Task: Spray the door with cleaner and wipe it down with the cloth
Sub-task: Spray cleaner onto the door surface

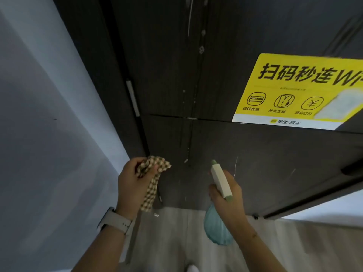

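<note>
A dark wood-grain door (196, 79) fills the upper middle of the head view, with thin wet drip streaks running down its face. My left hand (130, 185) is closed on a bunched brown-and-cream checked cloth (152, 179), held close to the door's lower left part. My right hand (225, 199) grips a spray bottle (221, 181) with a white and green head and a teal body; its nozzle points up at the door.
A yellow sticker (294, 91) with black characters is stuck on the door at the right. A pale wall (39, 134) stands at the left beside the door frame and a metal hinge (133, 99). Grey wood-look floor (176, 242) lies below.
</note>
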